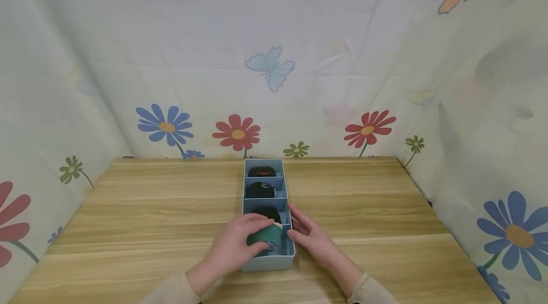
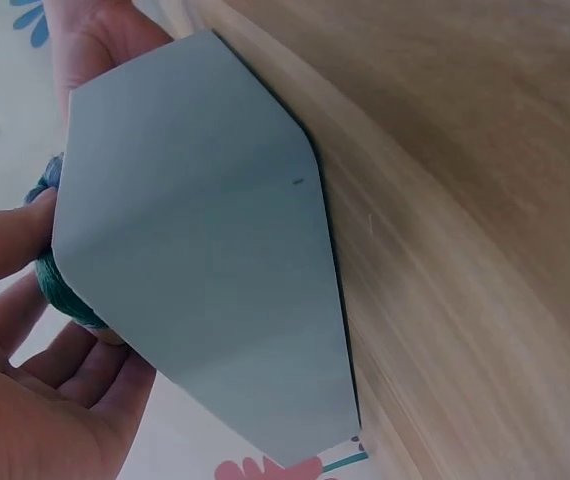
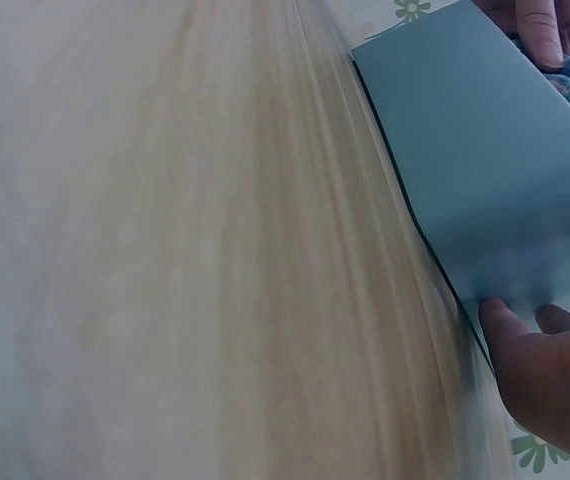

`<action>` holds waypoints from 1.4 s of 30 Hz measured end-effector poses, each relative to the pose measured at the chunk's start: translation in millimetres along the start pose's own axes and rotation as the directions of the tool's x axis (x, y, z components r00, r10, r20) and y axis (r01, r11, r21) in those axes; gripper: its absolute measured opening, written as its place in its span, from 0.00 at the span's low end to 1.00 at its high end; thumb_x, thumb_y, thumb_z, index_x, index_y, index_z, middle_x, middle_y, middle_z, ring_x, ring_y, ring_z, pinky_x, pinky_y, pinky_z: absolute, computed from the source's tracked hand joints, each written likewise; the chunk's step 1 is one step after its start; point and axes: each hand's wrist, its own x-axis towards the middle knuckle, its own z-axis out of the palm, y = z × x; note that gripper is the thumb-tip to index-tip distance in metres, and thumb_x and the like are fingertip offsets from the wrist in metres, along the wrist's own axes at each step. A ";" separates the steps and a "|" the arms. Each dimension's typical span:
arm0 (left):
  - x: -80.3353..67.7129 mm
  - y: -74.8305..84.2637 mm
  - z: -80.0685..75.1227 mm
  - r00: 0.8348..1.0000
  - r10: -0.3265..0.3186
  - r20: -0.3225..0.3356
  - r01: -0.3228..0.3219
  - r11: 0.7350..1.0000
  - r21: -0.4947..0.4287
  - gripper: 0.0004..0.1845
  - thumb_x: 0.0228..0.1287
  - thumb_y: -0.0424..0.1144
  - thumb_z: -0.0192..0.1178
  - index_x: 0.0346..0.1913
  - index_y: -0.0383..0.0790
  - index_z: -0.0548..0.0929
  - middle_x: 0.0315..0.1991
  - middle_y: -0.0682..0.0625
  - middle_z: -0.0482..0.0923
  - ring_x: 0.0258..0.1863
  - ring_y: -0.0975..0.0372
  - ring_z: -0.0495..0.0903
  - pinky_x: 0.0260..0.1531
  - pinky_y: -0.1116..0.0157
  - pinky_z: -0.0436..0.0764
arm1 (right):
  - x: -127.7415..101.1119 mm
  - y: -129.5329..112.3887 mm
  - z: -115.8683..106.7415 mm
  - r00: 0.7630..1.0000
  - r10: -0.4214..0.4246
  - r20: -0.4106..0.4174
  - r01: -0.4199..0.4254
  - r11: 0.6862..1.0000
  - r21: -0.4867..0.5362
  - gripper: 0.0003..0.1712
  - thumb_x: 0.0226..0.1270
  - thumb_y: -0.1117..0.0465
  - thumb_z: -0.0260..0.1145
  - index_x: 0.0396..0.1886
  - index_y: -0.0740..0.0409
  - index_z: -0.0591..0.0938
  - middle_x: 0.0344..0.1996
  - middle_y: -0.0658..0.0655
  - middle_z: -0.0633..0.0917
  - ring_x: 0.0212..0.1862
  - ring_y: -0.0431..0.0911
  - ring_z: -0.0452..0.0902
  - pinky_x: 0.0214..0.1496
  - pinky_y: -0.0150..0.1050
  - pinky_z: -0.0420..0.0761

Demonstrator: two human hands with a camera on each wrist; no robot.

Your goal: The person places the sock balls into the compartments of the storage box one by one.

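While the left hand [image 1: 233,247] curls its grip round the green rolled sock [image 1: 264,236] in the blue divider box's [image 1: 268,263] nearest compartment, the right hand [image 1: 311,236] rests flat-fingered against the box's right wall — best pressed down evenly; beyond, dark rolls [image 1: 259,190] fill farther compartments on the tabletop [image 1: 128,209].

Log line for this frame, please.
left hand: grips green sock roll in nearest tray compartment | right hand: open, touching tray right wall | other compartments: dark rolls

Light wood-grain tabletop [image 1: 128,209]. White fabric backdrop [image 1: 299,33] printed with blue, red and green flowers and butterflies encloses three sides. Two dark rolled bundles [image 1: 260,190] sit in far compartments.
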 end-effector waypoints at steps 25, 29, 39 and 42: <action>-1.4 -0.4 -0.7 0.999 -0.034 0.035 0.035 0.999 -0.018 0.20 0.60 0.43 0.72 0.55 0.45 0.86 0.51 0.54 0.82 0.51 0.60 0.79 0.52 0.55 0.80 | -0.6 0.9 1.3 1.000 -0.020 0.004 0.020 1.000 0.005 0.40 0.71 0.65 0.64 0.78 0.55 0.58 0.77 0.60 0.57 0.74 0.59 0.55 0.68 0.40 0.66; -2.0 -3.8 -6.0 0.998 -0.055 0.004 0.056 0.998 -0.022 0.19 0.60 0.42 0.72 0.55 0.46 0.86 0.50 0.54 0.82 0.51 0.60 0.79 0.52 0.55 0.81 | -1.0 2.0 1.3 0.999 -0.040 0.010 0.040 0.999 0.008 0.41 0.71 0.66 0.64 0.78 0.58 0.57 0.76 0.63 0.57 0.74 0.61 0.55 0.67 0.38 0.67; -4.4 -20.3 -19.6 0.988 -0.080 -0.134 0.082 0.997 0.012 0.19 0.59 0.37 0.72 0.54 0.41 0.86 0.52 0.48 0.84 0.53 0.53 0.80 0.55 0.51 0.79 | -4.6 -5.3 -3.2 1.000 -0.004 0.001 0.004 0.994 -0.110 0.41 0.70 0.60 0.66 0.78 0.51 0.60 0.75 0.62 0.60 0.73 0.60 0.59 0.66 0.47 0.70; -4.1 -26.8 -23.9 0.982 -0.106 -0.155 0.107 0.994 -0.003 0.18 0.61 0.38 0.71 0.54 0.41 0.86 0.52 0.48 0.84 0.54 0.52 0.80 0.55 0.51 0.78 | -5.0 -10.2 -5.7 1.000 -0.017 0.018 0.020 0.986 -0.168 0.40 0.70 0.60 0.66 0.78 0.52 0.61 0.74 0.63 0.61 0.72 0.60 0.60 0.66 0.49 0.70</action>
